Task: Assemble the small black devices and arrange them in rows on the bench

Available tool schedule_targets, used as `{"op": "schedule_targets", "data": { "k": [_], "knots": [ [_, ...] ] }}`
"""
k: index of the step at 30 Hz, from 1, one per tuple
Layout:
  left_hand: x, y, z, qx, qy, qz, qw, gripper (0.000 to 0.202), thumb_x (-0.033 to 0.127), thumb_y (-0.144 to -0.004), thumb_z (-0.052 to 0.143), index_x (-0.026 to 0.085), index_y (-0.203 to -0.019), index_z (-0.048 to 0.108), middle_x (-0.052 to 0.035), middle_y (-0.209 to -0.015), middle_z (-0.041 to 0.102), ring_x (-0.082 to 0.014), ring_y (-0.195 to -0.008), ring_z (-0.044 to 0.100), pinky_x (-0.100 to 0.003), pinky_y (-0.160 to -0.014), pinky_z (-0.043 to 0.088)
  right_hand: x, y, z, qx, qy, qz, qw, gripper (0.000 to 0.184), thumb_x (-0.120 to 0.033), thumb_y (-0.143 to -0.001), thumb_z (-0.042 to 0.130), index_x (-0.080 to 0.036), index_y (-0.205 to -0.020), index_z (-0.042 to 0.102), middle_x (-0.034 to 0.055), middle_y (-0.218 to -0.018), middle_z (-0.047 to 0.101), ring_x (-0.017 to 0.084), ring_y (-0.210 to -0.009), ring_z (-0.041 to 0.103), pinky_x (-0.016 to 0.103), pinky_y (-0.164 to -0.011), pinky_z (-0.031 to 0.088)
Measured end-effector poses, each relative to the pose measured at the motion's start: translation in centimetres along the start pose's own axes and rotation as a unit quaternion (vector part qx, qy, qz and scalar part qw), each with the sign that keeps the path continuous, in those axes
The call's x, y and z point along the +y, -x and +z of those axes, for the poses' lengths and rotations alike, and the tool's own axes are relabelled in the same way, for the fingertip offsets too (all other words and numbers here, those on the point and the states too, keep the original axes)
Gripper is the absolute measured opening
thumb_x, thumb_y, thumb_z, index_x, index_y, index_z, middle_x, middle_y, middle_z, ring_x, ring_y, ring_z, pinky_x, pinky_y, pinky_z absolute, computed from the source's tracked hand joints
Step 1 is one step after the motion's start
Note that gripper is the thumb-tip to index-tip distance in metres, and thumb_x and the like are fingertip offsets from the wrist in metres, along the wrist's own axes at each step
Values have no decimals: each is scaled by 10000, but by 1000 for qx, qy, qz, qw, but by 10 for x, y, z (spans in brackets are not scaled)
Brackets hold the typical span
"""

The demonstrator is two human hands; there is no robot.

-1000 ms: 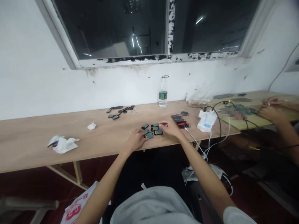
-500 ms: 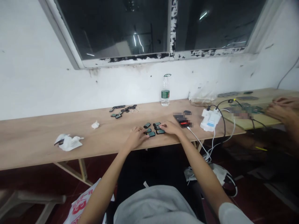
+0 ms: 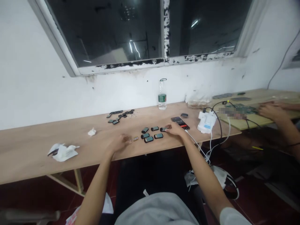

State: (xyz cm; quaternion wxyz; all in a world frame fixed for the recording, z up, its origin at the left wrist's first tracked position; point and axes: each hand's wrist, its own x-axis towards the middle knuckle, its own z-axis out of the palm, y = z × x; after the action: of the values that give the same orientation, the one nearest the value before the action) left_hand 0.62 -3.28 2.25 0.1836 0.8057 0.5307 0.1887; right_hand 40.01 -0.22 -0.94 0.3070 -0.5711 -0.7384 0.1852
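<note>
Several small black oval-ended devices with grey-green rectangular faces lie in a loose group on the wooden table, among them a front one [image 3: 148, 139] and a right one [image 3: 158, 136]. At the group's right, my right hand [image 3: 173, 128] has its fingertips on another black device [image 3: 163, 129], which they partly cover. My left hand [image 3: 119, 143] rests left of the group with its fingers drawn together. Its fingertips are at some tiny pale pieces, and what they pinch is too small to name. Small gold-and-silver pieces [image 3: 135, 138] lie between that hand and the devices.
Behind are more black devices [image 3: 114, 121] and tiny white bits. A phone [image 3: 180, 122], a white power strip [image 3: 207, 122] with cables, and a water bottle [image 3: 162, 97] stand to the right and back. Crumpled tissue [image 3: 63, 152] lies left. Another person's hands [image 3: 269, 111] work at the far right.
My left hand has moved left off the devices, and the small gold-and-silver pieces now show. My right hand has shifted a device to the right, and the group is more spread out.
</note>
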Motion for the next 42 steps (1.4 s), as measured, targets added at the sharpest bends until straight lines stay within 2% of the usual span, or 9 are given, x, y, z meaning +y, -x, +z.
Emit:
{"op": "schedule_targets", "data": {
  "k": [4, 12, 15, 18, 23, 28, 33, 37, 42],
  "knots": [
    [1, -2, 8, 16, 11, 8, 1000, 426, 464, -765, 664, 185, -1067, 773, -118, -1172, 733, -319, -1045, 687, -382, -938, 525, 6, 1, 1, -9, -46, 13, 999, 262, -299, -794, 750, -141, -1001, 769, 114, -1003, 768, 252, -914, 706, 308, -822, 521],
    [4, -3, 10, 52, 51, -22, 997, 369, 491, -772, 675, 183, -942, 784, -96, -1031, 769, -321, -959, 699, -391, -872, 534, -4, 6, -5, 40, -97, -3, 994, 240, -222, -739, 771, -139, -964, 762, 98, -956, 770, 232, -879, 709, 290, -785, 529],
    [26, 0, 12, 78, 84, -7, 993, 394, 488, -826, 632, 170, -1016, 769, -95, -1011, 774, -307, -940, 694, -387, -854, 536, -20, 10, -11, 36, -125, -1, 992, 277, -261, -778, 751, -138, -1025, 777, 98, -903, 778, 233, -829, 717, 296, -753, 535],
    [57, 4, 24, 109, 127, 59, 984, 421, 493, -890, 598, 184, -1141, 736, -90, -1028, 762, -257, -860, 683, -355, -780, 541, -42, 15, -13, 45, -146, -12, 988, 304, -297, -806, 736, -140, -1062, 781, 99, -890, 781, 236, -790, 715, 298, -708, 538],
    [91, 6, 50, 172, 118, 158, 965, 304, 404, -949, 593, 229, -1163, 720, -81, -1065, 697, -192, -840, 645, -307, -750, 535, -78, 24, -8, 21, -185, -88, 979, 309, -345, -837, 723, -158, -1076, 777, 99, -934, 783, 233, -833, 719, 315, -759, 559],
    [89, 7, 54, 229, 95, 198, 948, 298, 389, -971, 589, 232, -1196, 703, -82, -1060, 632, -194, -893, 632, -309, -755, 548, -99, 33, -3, -25, -274, -102, 956, 354, -404, -825, 744, -149, -1070, 762, 104, -978, 778, 234, -858, 731, 326, -756, 586],
    [93, 11, 46, 284, 72, 253, 922, 297, 376, -973, 592, 255, -1221, 702, -85, -1072, 618, -222, -1025, 612, -378, -905, 541, -111, 38, 1, -35, -361, -89, 927, 421, -467, -789, 770, -153, -1069, 750, 97, -996, 775, 231, -881, 733, 325, -760, 601],
    [97, 13, 42, 293, 68, 231, 925, 307, 393, -973, 583, 248, -1206, 720, -88, -1062, 615, -221, -993, 608, -391, -905, 538, -118, 40, 3, -46, -376, -98, 920, 411, -472, -781, 771, -168, -1057, 754, 78, -972, 776, 223, -851, 734, 326, -748, 604],
    [99, 14, 38, 289, 89, 193, 934, 271, 403, -929, 639, 255, -1116, 767, -92, -1091, 657, -251, -1046, 611, -435, -948, 534, -121, 42, 5, -40, -353, -92, 930, 382, -438, -803, 757, -161, -1066, 755, 82, -943, 779, 221, -825, 737, 307, -713, 597]
  ]
}}
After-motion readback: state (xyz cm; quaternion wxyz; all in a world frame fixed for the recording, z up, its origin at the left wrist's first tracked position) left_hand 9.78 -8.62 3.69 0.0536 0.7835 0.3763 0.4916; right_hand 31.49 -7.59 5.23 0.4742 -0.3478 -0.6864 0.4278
